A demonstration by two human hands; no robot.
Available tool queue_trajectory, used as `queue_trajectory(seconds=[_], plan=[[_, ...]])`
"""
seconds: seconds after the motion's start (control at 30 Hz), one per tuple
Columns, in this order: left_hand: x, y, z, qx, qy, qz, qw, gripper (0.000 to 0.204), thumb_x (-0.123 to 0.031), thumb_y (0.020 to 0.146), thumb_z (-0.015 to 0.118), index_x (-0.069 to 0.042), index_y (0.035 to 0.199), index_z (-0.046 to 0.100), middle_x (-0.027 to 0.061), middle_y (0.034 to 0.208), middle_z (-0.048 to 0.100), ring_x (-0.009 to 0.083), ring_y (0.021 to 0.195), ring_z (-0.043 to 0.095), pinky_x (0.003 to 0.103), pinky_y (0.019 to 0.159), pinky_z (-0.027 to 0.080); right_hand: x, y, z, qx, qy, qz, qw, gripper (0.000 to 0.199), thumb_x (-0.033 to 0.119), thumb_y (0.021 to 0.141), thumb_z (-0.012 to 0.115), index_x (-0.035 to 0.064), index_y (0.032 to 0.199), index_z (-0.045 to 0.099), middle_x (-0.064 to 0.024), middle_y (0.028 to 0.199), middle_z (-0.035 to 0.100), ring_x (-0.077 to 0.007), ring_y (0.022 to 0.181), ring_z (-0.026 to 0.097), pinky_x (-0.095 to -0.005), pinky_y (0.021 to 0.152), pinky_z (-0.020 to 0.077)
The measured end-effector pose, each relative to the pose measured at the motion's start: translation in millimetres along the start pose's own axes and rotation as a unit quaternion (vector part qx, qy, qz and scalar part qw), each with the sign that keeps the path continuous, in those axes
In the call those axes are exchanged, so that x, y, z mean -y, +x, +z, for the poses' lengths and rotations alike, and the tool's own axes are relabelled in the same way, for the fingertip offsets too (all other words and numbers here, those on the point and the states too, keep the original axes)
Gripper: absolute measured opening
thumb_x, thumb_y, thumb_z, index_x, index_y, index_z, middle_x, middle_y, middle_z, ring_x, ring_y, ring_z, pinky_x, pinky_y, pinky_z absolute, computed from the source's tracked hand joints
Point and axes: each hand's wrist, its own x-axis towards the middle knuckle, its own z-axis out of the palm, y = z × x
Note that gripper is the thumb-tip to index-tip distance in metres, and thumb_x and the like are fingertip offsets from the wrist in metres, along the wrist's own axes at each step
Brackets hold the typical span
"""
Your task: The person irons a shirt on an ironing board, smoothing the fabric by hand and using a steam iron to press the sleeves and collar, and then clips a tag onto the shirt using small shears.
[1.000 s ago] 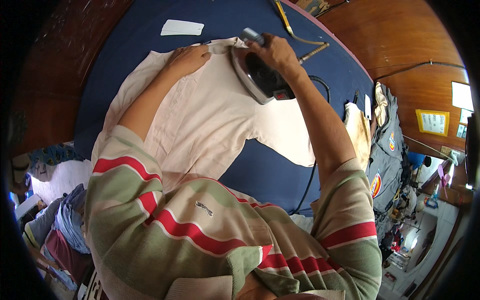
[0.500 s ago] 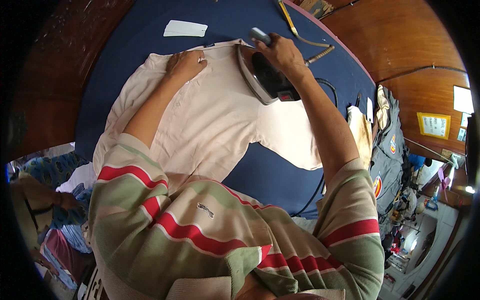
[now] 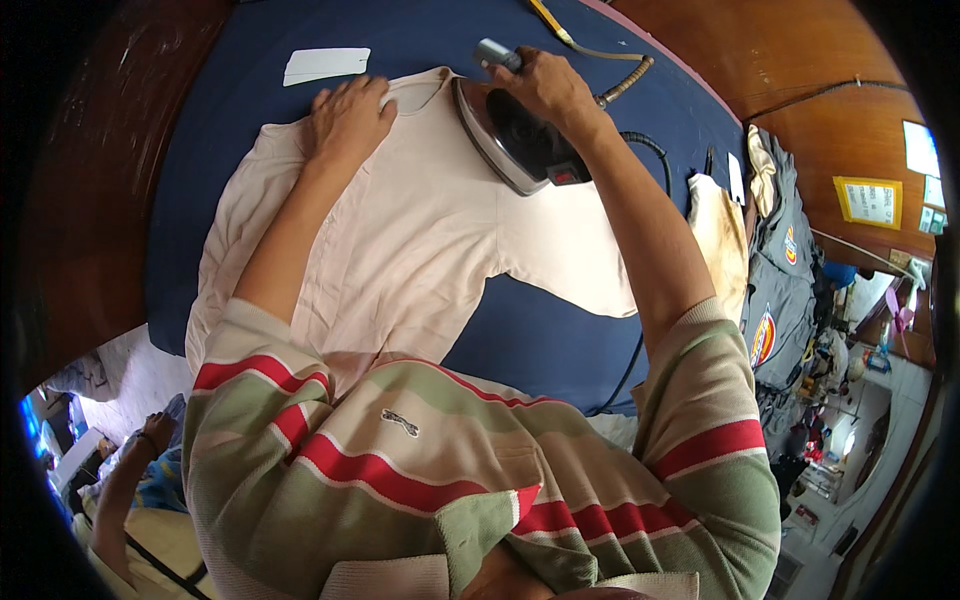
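A pale pink buttoned shirt (image 3: pixel 430 215) lies spread on a dark blue cloth-covered table (image 3: pixel 545 345), its neckline at the far side and one sleeve out to the right. My left hand (image 3: pixel 348 122) rests on the shirt beside the neckline, palm down and fingers apart. Wrapped round the handle of a black and silver clothes iron (image 3: pixel 520 150) is my right hand (image 3: pixel 552 92). The iron's soleplate sits on the shirt's shoulder, next to the sleeve; its underside is hidden.
White cards (image 3: pixel 326 66) lie beyond the shirt. A coiled, wrapped cord (image 3: pixel 628 82) and black cable (image 3: pixel 655 150) run near the iron. Dark garments (image 3: pixel 775 265) with round patches hang over the right side. Another person's arm (image 3: pixel 125 490) shows at lower left.
My left hand has loosened from its curled position and spread its fingers on the shirt. The iron stays on the shoulder area. The other person at lower left has shifted position.
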Motion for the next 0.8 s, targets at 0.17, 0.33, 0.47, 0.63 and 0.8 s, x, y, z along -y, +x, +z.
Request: queue_trajectory(seconds=[0.17, 0.33, 0.47, 0.63, 0.8], plan=[[1, 60, 55, -0.104, -0.041, 0.116, 0.987, 0.022, -0.029, 0.085, 0.055, -0.013, 0.099, 0.059, 0.008, 0.103, 0.06, 0.0279, 0.097, 0.058, 0.044, 0.083, 0.042, 17, -15, 3, 0.013, 0.004, 0.014, 1.0, 0.048, 0.047, 0.081, 0.055, 0.0052, 0.103, 0.062, -0.0173, 0.089, 0.066, -0.0328, 0.087, 0.064, -0.0409, 0.077, 0.0504], [1, 105, 53, 0.065, -0.117, 0.121, 0.984, 0.019, -0.028, 0.082, 0.06, -0.011, 0.091, 0.057, 0.0078, 0.089, 0.062, 0.0297, 0.086, 0.06, 0.04, 0.07, 0.045, 17, -14, 5, -0.026, -0.01, 0.014, 1.0, 0.049, 0.047, 0.08, 0.056, 0.0035, 0.102, 0.062, -0.0182, 0.093, 0.065, -0.0327, 0.089, 0.063, -0.0407, 0.078, 0.0502], [12, 116, 70, 0.056, -0.176, 0.114, 0.976, 0.02, -0.026, 0.08, 0.063, -0.009, 0.087, 0.055, 0.0075, 0.073, 0.059, 0.0246, 0.071, 0.057, 0.037, 0.063, 0.043, 20, 4, 8, -0.029, 0.01, 0.023, 0.999, 0.051, 0.049, 0.079, 0.056, 0.0056, 0.106, 0.062, -0.0176, 0.096, 0.065, -0.0334, 0.092, 0.062, -0.0407, 0.08, 0.0495], [22, 122, 76, 0.09, -0.184, 0.103, 0.973, 0.022, -0.029, 0.081, 0.062, -0.009, 0.086, 0.054, 0.0049, 0.07, 0.054, 0.0191, 0.067, 0.052, 0.035, 0.061, 0.04, -9, -23, 12, -0.028, -0.004, -0.004, 1.0, 0.055, 0.052, 0.077, 0.057, 0.0079, 0.111, 0.061, -0.0165, 0.098, 0.065, -0.0337, 0.096, 0.061, -0.0407, 0.083, 0.0486], [14, 128, 83, 0.103, -0.174, 0.1, 0.974, 0.025, -0.032, 0.08, 0.062, -0.009, 0.088, 0.055, 0.0066, 0.072, 0.056, 0.0208, 0.069, 0.054, 0.035, 0.063, 0.041, -47, -101, -9, 0.023, -0.01, 0.016, 1.0, 0.048, 0.047, 0.08, 0.056, 0.0033, 0.099, 0.06, -0.0222, 0.081, 0.064, -0.0372, 0.08, 0.063, -0.0434, 0.071, 0.049]])
